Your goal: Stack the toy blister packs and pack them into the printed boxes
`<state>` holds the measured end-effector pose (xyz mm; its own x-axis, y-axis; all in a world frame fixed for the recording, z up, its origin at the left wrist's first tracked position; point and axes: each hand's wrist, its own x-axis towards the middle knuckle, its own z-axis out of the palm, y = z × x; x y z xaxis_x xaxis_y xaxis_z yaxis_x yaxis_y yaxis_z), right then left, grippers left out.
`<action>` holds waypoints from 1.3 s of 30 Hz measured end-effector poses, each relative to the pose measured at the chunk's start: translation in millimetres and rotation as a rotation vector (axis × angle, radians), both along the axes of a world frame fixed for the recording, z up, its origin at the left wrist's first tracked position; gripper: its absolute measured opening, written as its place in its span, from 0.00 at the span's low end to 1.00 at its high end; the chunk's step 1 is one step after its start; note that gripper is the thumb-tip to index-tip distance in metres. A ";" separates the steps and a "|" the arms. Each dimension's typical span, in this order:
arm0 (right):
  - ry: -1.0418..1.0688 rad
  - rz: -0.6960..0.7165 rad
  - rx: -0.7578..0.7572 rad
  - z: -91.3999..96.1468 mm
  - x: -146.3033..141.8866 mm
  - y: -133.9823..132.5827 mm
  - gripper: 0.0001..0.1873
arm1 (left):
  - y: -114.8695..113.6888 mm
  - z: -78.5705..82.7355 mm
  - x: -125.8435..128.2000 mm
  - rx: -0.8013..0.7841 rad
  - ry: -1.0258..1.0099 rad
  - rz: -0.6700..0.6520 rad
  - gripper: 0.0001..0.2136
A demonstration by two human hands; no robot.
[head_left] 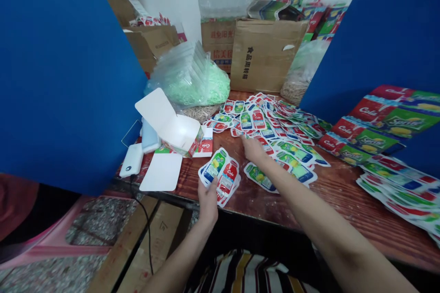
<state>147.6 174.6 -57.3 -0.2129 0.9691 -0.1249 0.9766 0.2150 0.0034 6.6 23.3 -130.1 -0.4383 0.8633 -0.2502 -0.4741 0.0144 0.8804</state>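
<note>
My left hand (208, 196) grips a small fanned stack of bottle-shaped printed cards (220, 171) at the wooden table's (343, 201) near edge. My right hand (253, 149) reaches forward into a loose spread of the same cards (275, 121), red cola and green lemon designs; its fingers rest on the pile, and whether they pinch a card is hidden. One loose card (260, 176) lies just below my right wrist.
An open white carton (172, 128) sits left of the cards, with a white power bank (132, 159) and cable beside it. Flat printed boxes (385, 123) are stacked at right. Bags of green and tan filler, clear bags and cardboard boxes (264, 55) stand behind. Blue blocks cover both sides.
</note>
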 end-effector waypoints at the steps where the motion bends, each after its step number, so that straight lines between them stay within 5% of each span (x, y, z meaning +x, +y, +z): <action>1: 0.019 -0.003 0.027 7.0 1.5 -3.7 0.32 | 0.6 1.4 0.7 0.019 0.108 0.030 0.22; 6: 0.556 0.008 0.026 19.7 -16.1 -47.8 0.32 | 1.8 4.7 8.4 0.108 0.503 0.048 0.14; 13: 1.449 -0.242 -0.144 -25.7 -43.8 -91.8 0.26 | -15.0 13.5 12.4 0.316 0.376 -0.256 0.26; 16: 1.656 -0.262 -0.305 -30.0 -37.5 -90.6 0.28 | -5.3 14.8 11.4 0.208 0.398 -0.180 0.30; 19: 1.505 -0.091 -0.435 -21.9 -19.1 -86.2 0.29 | 11.8 7.8 11.0 0.114 0.214 -0.039 0.23; 21: 1.219 0.020 -0.291 -15.8 -0.1 -83.1 0.27 | 20.9 1.7 10.7 0.039 -0.021 0.002 0.21; 24: 0.581 -0.141 0.139 -15.5 30.8 -78.4 0.31 | 26.1 -3.2 10.0 -0.066 -0.230 0.032 0.18; 27: 0.109 -0.276 0.244 -27.4 51.6 -76.6 0.41 | 24.5 -3.0 9.5 -0.079 -0.247 0.033 0.18; 29: 0.021 -0.203 0.230 -36.2 58.9 -78.8 0.41 | 22.5 -2.5 9.2 -0.086 -0.246 0.010 0.18; 32: 0.079 -0.135 0.221 -36.7 71.9 -87.4 0.27 | 19.9 -3.0 8.3 -0.085 -0.234 -0.004 0.18; 35: 0.232 -0.202 0.201 -14.3 97.2 -99.4 0.14 | 17.7 -3.4 7.1 -0.088 -0.232 -0.008 0.17; 39: 0.183 -0.403 0.536 23.5 122.6 -115.3 0.17 | 16.6 -3.3 7.5 -0.103 -0.226 -0.026 0.17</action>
<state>270.2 59.3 -33.8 0.2048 0.8949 0.3966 0.9749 -0.1501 -0.1647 14.1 39.9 -133.4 -0.3393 0.8381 -0.4272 -0.6574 0.1135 0.7449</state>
